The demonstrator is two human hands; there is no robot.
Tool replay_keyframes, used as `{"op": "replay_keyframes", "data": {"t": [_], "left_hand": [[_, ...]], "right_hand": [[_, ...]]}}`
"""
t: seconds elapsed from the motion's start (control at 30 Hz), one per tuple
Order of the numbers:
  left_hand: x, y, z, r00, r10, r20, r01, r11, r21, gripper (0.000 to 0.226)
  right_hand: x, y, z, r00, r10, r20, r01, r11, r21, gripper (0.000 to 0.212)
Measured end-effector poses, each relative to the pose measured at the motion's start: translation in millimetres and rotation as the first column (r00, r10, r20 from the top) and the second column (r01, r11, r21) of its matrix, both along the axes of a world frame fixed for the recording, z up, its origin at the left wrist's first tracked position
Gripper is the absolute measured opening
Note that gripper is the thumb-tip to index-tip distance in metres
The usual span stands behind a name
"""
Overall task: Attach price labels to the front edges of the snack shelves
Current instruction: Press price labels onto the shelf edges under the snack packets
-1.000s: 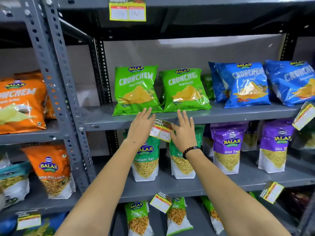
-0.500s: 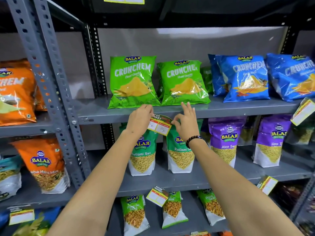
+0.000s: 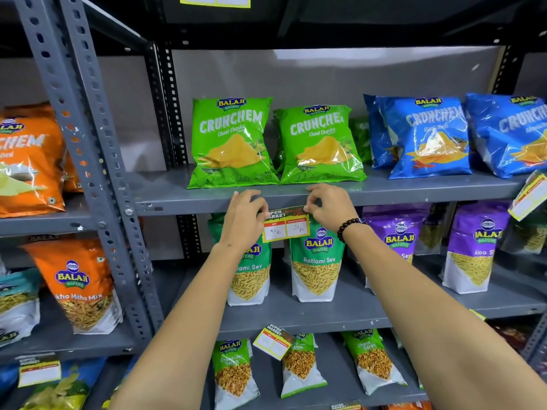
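A yellow-bordered price label (image 3: 286,224) with two white price boxes hangs level against the front edge of the grey middle shelf (image 3: 183,204). My left hand (image 3: 244,220) pinches its top left corner and my right hand (image 3: 328,207) pinches its top right corner, both pressed at the shelf edge. Two green Crunchem bags (image 3: 233,143) stand on the shelf right above the label. My left hand hides part of the label's left side.
Other labels hang on the lower shelf edge (image 3: 273,341), at the far right (image 3: 529,198), at the lower left (image 3: 40,372) and at the top (image 3: 216,0). Blue bags (image 3: 429,137), purple bags (image 3: 473,247), green Ratlami Sev bags (image 3: 318,261) and orange bags (image 3: 26,161) fill the shelves. A perforated grey upright (image 3: 88,143) stands left.
The label was tilted below the shelf edge; now it is level against the edge. Both hands closed from spread fingers to pinches at its top corners. The view tilted down slightly.
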State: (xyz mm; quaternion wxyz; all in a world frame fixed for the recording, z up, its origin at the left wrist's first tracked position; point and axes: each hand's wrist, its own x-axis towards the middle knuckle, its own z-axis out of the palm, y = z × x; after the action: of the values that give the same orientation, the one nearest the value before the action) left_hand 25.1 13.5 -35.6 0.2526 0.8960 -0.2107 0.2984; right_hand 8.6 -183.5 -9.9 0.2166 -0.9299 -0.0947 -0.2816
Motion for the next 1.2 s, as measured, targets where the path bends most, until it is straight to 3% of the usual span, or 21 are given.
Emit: {"op": "replay_keyframes", "data": {"t": [0.57, 0.67, 0.83, 1.03, 1.2], "left_hand": [[6.4, -13.6, 14.4, 0.955, 0.223, 0.196, -0.231, 0.973, 0.020, 0.008], [8.2, -13.5, 16.1, 0.961, 0.220, 0.167, -0.223, 0.975, -0.002, 0.010], [10.0, -8.9, 25.9, 0.984, 0.167, 0.055, -0.163, 0.984, -0.071, 0.035], [12.0, -6.0, 34.3, 0.993, 0.105, -0.048, -0.109, 0.988, -0.110, 0.025], [9.7, 2.5, 35.5, 0.992, 0.054, -0.113, -0.072, 0.985, -0.156, 0.033]], "right_hand": [[5.6, 4.9, 11.3, 0.996, -0.095, 0.001, 0.094, 0.991, 0.096, 0.013], [8.1, 3.3, 3.7, 0.995, -0.095, 0.041, 0.088, 0.986, 0.143, 0.017], [12.3, 6.4, -0.8, 0.995, -0.090, 0.032, 0.083, 0.979, 0.188, 0.045], [17.7, 4.1, 10.2, 0.998, -0.061, -0.024, 0.065, 0.963, 0.260, 0.043], [11.8, -0.3, 8.7, 0.998, 0.051, -0.032, -0.034, 0.911, 0.411, 0.037]]}}
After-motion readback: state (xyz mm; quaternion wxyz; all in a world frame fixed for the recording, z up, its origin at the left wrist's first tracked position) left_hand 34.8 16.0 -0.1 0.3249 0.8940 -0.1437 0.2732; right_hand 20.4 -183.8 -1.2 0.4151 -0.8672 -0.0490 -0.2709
